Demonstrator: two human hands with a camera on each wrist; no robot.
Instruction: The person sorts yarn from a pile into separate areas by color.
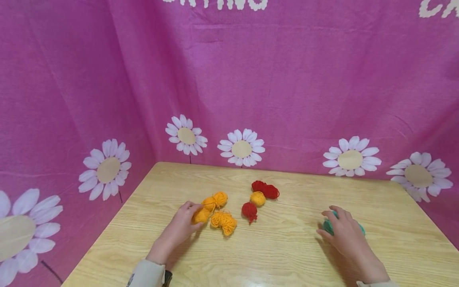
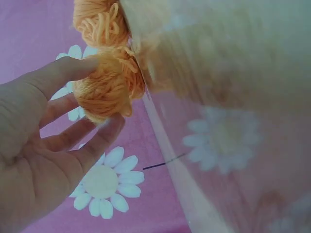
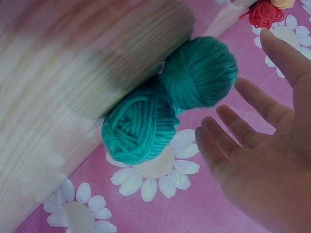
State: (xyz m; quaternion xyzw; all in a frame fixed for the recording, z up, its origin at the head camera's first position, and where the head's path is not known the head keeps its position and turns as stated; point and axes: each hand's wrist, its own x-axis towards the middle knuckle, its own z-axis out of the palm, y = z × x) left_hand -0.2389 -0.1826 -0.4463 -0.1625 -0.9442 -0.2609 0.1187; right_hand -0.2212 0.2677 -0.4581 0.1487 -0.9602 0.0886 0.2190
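On the left of the table, my left hand (image 1: 180,226) holds an orange yarn ball (image 1: 201,216) between thumb and fingers. The left wrist view shows the thumb on one side of this ball (image 2: 102,94) and fingertips on the other. Two more orange yarn bundles, one behind (image 1: 216,200) and one to the right (image 1: 224,223), lie close to it. At the right, my right hand (image 1: 347,235) hovers over green yarn, mostly hidden in the head view. Two green yarn balls (image 3: 200,73) (image 3: 141,126) touch each other in the right wrist view, the relaxed fingers spread beside them.
Mid-table, a dark red yarn bundle (image 1: 265,189), a small yellow yarn ball (image 1: 257,198) and a red yarn ball (image 1: 249,211) form a row. A light wooden table (image 1: 279,255) carries everything. Pink cloth (image 1: 287,79) with daisies stands behind and along its sides.
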